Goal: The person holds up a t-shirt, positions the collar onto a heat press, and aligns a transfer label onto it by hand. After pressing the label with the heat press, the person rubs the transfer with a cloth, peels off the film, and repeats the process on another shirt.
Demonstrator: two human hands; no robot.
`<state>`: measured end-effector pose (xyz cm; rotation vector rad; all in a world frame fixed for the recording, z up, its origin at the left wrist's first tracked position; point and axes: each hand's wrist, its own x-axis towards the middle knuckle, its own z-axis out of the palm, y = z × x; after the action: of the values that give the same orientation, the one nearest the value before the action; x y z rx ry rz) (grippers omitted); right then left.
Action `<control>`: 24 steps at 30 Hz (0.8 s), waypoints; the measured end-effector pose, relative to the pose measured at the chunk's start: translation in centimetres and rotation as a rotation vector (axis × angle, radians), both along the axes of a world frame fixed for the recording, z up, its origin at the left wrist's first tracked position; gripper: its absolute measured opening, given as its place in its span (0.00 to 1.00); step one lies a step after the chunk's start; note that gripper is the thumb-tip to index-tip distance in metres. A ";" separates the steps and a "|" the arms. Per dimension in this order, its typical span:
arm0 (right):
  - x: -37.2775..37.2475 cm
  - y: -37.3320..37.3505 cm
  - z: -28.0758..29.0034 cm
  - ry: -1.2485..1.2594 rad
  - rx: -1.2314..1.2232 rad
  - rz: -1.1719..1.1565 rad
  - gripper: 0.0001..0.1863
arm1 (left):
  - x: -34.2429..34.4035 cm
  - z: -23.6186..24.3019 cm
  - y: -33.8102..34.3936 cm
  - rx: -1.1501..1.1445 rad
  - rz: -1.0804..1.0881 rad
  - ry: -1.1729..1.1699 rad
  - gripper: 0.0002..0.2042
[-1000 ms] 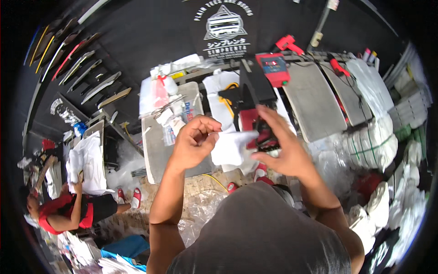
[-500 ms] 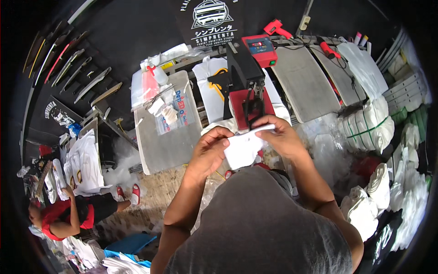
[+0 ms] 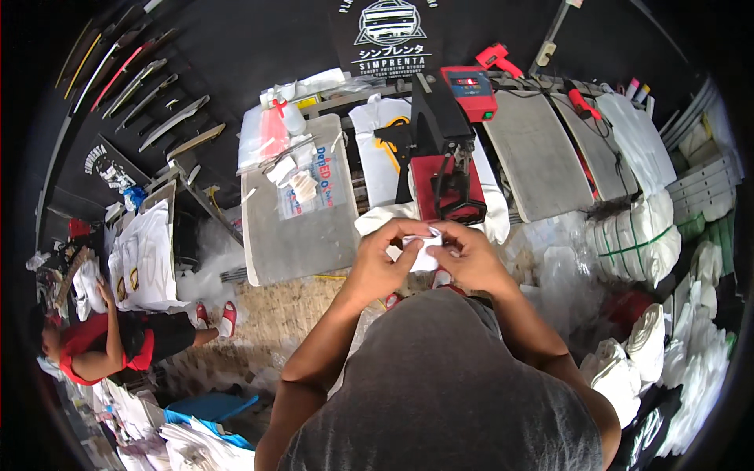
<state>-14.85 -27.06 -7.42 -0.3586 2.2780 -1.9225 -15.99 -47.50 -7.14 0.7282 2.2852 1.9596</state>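
A small folded white piece (image 3: 424,253) of paper or cloth is pinched between my left hand (image 3: 393,259) and my right hand (image 3: 459,259), low in the middle of the view. The fingers of both hands are curled round it. Just beyond them stands a black and red heat press (image 3: 444,118), with a white garment (image 3: 377,180) bearing a yellow and black design to its left. A red control box (image 3: 471,106) sits at the press's upper right.
Grey boards (image 3: 534,157) flank the press, one (image 3: 267,243) under scissors and scraps. Red heat guns (image 3: 495,59) lie behind. A wrapped white bundle (image 3: 636,243) sits right. A co-worker in red (image 3: 94,361) handles white fabric at the left, near their board.
My hands have come together, and the white piece between them looks smaller and more folded. The co-worker's arm has shifted upward slightly.
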 end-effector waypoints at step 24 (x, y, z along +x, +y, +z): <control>-0.1 -5.9 -1.4 0.402 0.316 0.169 0.18 | 0.9 -11.7 -0.7 0.552 0.246 -0.551 0.13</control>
<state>-15.00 -32.92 -8.84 -0.9298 2.6369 -1.4808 -15.09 -48.18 -18.80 -0.1078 1.5829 2.5254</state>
